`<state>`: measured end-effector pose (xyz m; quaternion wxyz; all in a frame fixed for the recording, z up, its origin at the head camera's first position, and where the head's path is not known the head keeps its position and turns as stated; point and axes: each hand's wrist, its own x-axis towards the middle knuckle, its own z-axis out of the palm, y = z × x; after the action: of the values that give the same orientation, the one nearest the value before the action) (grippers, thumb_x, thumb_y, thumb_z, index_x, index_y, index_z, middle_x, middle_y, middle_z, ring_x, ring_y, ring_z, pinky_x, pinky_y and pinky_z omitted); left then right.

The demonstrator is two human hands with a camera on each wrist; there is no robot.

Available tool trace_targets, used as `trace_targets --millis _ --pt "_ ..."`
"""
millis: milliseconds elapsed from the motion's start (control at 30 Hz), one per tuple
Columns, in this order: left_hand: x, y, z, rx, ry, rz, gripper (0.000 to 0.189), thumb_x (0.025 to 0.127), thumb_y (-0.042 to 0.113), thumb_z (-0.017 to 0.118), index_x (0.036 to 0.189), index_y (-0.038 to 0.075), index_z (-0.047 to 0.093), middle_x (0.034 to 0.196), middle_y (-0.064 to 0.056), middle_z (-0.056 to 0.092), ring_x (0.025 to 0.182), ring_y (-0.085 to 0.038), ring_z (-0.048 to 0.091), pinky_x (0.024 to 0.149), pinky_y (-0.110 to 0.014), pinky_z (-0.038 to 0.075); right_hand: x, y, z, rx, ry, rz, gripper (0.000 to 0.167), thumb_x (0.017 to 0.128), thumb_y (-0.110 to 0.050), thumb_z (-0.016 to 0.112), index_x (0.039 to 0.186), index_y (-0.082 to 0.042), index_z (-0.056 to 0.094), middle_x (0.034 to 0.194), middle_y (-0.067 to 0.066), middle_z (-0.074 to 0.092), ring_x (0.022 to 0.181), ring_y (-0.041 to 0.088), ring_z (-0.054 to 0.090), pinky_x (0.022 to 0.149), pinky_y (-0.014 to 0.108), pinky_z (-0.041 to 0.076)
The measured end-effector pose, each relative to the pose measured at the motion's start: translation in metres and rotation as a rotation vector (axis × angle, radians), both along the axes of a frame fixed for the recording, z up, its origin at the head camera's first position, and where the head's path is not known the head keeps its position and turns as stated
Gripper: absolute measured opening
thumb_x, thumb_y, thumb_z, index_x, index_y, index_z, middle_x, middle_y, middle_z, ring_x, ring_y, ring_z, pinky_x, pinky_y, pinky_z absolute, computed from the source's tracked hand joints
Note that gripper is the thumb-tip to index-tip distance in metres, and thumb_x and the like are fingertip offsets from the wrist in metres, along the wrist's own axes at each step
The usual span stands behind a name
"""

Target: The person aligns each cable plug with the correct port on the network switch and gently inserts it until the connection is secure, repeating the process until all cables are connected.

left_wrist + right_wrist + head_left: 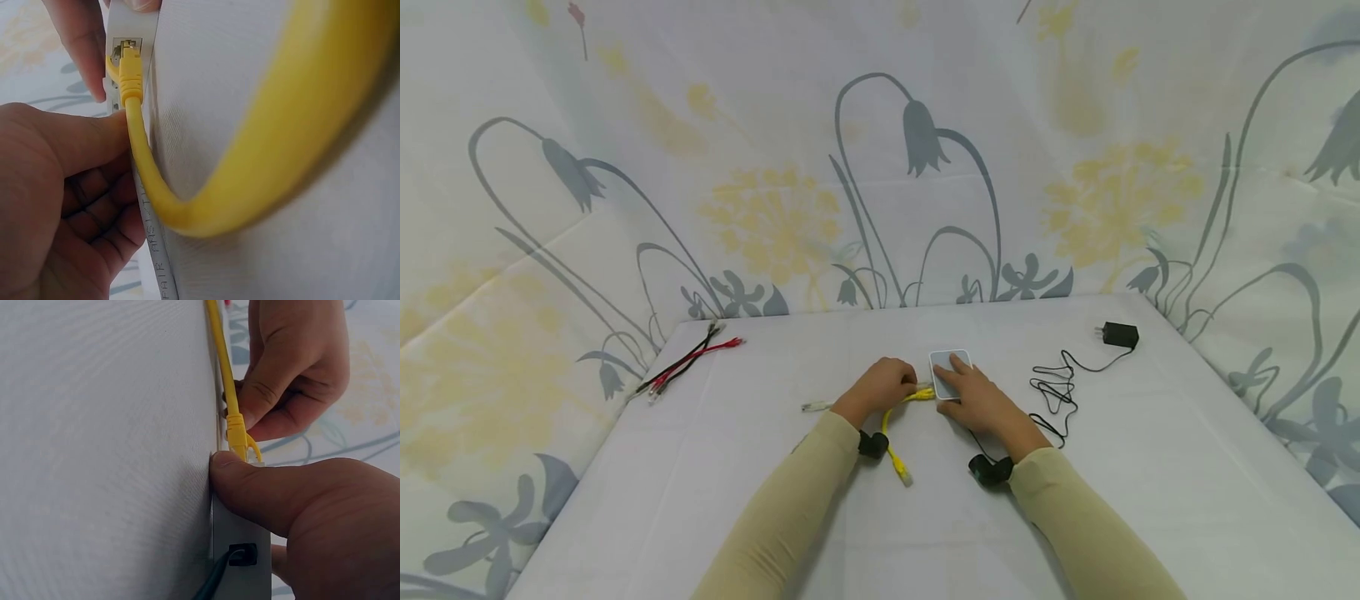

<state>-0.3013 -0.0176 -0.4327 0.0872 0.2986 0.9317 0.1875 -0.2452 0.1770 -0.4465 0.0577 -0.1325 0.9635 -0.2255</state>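
Observation:
A small white router [937,361] with a grey top lies at the middle of the table. My right hand [981,400] holds it, fingers spread over the top and thumb [234,481] against its side. One plug of a short yellow network cable [169,209] sits in a port of the router; its other plug [902,472] lies loose toward me. Beside that port, my left hand [880,387] pinches a pale, printed network cable [155,250] close to the router's port side. This cable's far plug [815,407] rests on the table to the left. The pinched end is mostly hidden by fingers.
A thin black cord [1063,392] winds across the table on the right to a black power adapter [1121,335]. Black and red cables [688,364] lie bundled at the far left. Behind the table hangs a flower-patterned cloth [880,208].

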Motion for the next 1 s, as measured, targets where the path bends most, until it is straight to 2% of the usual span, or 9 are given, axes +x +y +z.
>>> trace_targets --millis 533,800,1000 --pt "0.005 -0.010 -0.001 0.038 -0.041 0.054 0.018 0.095 0.020 0.061 0.105 0.010 0.073 0.101 -0.003 0.070 0.092 -0.015 0.062 0.085 -0.030 0.051 0.001 -0.003 -0.001 -0.018 0.015 0.017 0.065 0.095 -0.033 0.061 0.152 -0.018 0.034 0.161 0.018 0.016 0.144 0.047 0.020 0.110 0.062 0.028" --pt "0.005 -0.025 -0.001 0.055 -0.082 0.080 0.017 0.092 0.012 0.061 0.105 0.011 0.072 0.102 -0.003 0.069 0.093 -0.015 0.061 0.084 -0.032 0.050 0.000 -0.001 -0.001 -0.009 0.013 -0.002 0.064 0.094 -0.033 0.060 0.151 -0.019 0.035 0.161 0.017 0.016 0.145 0.045 0.020 0.111 0.062 0.028" --pt "0.007 -0.038 0.000 0.042 -0.078 0.088 0.016 0.093 0.011 0.061 0.104 0.011 0.072 0.103 -0.003 0.069 0.095 -0.017 0.062 0.085 -0.033 0.051 0.000 0.000 -0.002 -0.013 0.007 -0.010 0.064 0.094 -0.033 0.061 0.151 -0.019 0.035 0.162 0.016 0.016 0.145 0.044 0.020 0.110 0.062 0.028"
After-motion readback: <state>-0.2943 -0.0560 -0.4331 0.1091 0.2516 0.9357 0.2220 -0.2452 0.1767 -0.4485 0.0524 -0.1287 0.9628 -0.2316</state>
